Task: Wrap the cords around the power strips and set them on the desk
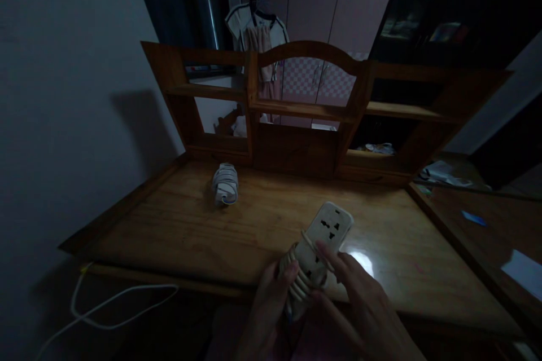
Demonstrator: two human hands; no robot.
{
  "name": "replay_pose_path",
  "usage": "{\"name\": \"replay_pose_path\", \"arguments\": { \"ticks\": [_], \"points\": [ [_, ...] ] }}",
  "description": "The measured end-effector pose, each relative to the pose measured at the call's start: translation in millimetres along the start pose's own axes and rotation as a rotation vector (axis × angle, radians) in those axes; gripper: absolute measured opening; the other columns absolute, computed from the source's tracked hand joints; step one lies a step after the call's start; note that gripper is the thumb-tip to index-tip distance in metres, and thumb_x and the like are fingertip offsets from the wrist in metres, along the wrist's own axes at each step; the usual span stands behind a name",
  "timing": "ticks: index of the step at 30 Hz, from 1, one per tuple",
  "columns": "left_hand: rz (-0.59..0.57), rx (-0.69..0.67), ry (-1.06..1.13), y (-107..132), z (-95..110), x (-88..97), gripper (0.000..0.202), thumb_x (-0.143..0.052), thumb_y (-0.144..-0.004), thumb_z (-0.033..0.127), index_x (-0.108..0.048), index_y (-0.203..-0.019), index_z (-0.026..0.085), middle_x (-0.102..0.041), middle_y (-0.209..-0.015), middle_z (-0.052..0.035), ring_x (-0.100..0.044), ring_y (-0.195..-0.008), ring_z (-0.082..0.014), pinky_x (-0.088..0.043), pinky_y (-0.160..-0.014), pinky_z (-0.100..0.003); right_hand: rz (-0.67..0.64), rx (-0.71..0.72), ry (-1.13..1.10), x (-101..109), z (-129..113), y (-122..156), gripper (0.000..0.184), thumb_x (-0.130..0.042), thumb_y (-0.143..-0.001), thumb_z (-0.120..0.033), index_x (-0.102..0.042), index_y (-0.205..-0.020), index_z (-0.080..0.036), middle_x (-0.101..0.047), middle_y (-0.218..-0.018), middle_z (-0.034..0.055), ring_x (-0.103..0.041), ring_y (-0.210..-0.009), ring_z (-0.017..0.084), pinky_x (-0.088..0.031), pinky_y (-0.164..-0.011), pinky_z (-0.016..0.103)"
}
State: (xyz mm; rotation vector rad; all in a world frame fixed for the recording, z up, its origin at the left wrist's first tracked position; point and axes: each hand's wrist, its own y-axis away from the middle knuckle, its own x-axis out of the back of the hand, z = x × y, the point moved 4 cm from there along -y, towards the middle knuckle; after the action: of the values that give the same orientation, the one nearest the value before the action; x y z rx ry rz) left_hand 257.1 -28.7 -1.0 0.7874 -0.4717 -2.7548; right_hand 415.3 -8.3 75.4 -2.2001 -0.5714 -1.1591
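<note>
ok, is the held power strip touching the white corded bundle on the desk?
Apart. The head view shows desktop plainly between the power strip and the white bundle, farther back and left.

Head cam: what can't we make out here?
All head view:
- Power strip, lower face: partly hidden by the wound cord, left hand and right hand.
- White cable, one end: cut off by the bottom edge.
- White sheet: cut off by the right edge.
- Cabinet items: too dark and blurred.
</note>
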Motion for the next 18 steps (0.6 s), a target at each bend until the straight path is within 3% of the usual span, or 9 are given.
{"name": "replay_pose_path", "arguments": {
  "ticks": [3,8,12,18],
  "points": [
    [-0.061,0.002,0.01,0,-1,-1.6,0.058,-0.069,-0.078,0.054,-0.064,-0.117,0.01,-0.071,-0.108,-0.015,-0.068,-0.096,-0.0271,-0.053,-0.078,-0.031,-0.081,0.072,0.164,0,-2,-6,0.07,-0.06,-0.093,-0.031,-0.023,-0.153,-0.033,-0.058,-0.111,0.0122,-0.063,-0.091,0.025,-0.058,-0.072,0.039],
    [-0.105,-0.026,0.019,-1,1,1.4,0.054,-0.063,-0.085,0.051,-0.061,-0.125,0.015,-0.067,-0.121,-0.0141,-0.064,-0.109,-0.0268,-0.05,-0.093,-0.035,-0.151,0.165,0.254,3,-7,-11,0.075,-0.069,-0.084,-0.019,-0.034,-0.149,-0.036,-0.058,-0.111,0.0134,-0.063,-0.089,0.026,-0.058,-0.066,0.036],
    [-0.126,-0.022,-0.032,3,12,-3.6,0.055,-0.065,-0.082,0.053,-0.062,-0.122,0.014,-0.068,-0.118,-0.0143,-0.064,-0.108,-0.027,-0.05,-0.092,-0.034,-0.171,0.201,0.263,2,-7,-12,0.074,-0.065,-0.082,-0.011,-0.038,-0.146,-0.037,-0.057,-0.107,0.012,-0.063,-0.085,0.024,-0.056,-0.063,0.032],
    [-0.086,-0.02,-0.046,2,17,-7.3,0.052,-0.063,-0.084,0.053,-0.062,-0.116,0.012,-0.069,-0.113,-0.0139,-0.066,-0.103,-0.0259,-0.051,-0.087,-0.032,-0.146,0.215,0.284,-3,0,-12,0.067,-0.065,-0.083,-0.013,-0.043,-0.142,-0.038,-0.057,-0.108,0.0116,-0.062,-0.085,0.024,-0.056,-0.062,0.032]
  ]
}}
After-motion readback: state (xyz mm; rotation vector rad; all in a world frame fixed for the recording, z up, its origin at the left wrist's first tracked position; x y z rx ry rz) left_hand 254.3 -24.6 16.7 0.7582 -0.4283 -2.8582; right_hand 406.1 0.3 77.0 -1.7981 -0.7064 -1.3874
